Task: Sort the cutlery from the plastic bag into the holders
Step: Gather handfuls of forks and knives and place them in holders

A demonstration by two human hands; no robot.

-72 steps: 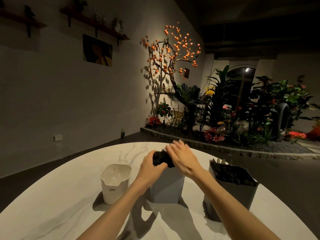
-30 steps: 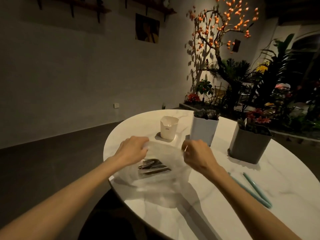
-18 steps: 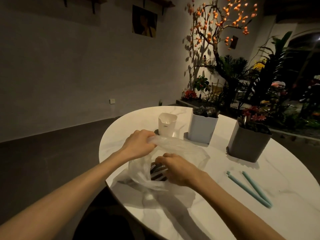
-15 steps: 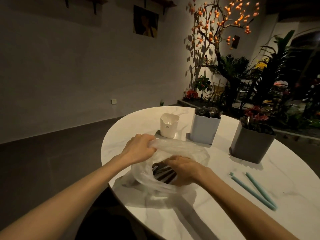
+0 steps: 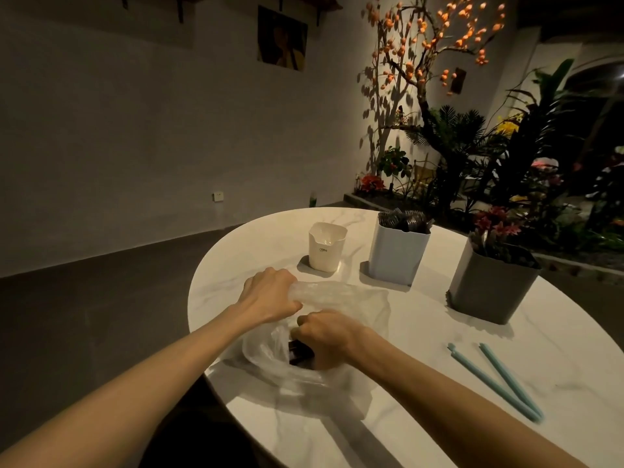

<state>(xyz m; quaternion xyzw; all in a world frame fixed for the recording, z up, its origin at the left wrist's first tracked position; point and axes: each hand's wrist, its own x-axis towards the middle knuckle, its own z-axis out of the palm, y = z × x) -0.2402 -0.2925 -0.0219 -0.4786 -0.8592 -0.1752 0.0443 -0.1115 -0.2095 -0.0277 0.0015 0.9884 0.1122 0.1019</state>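
Gripping bag (image 5: 341, 298) rim near table (image 5: 422, 417) edge

The clear plastic bag (image 5: 341, 298) is lying crumpled and open-mouthed on my table's near edge, dark cutlery (image 5: 299, 354) showing inside. Beyond it, three holders are standing upright in a row: a small cream holder (image 5: 327, 246), a white holder (image 5: 398, 253) bristling with dark cutlery, and a grey holder (image 5: 489, 287).

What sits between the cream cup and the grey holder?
Head view: the white holder, packed with dark cutlery, stands between the cream cup and grey holder.
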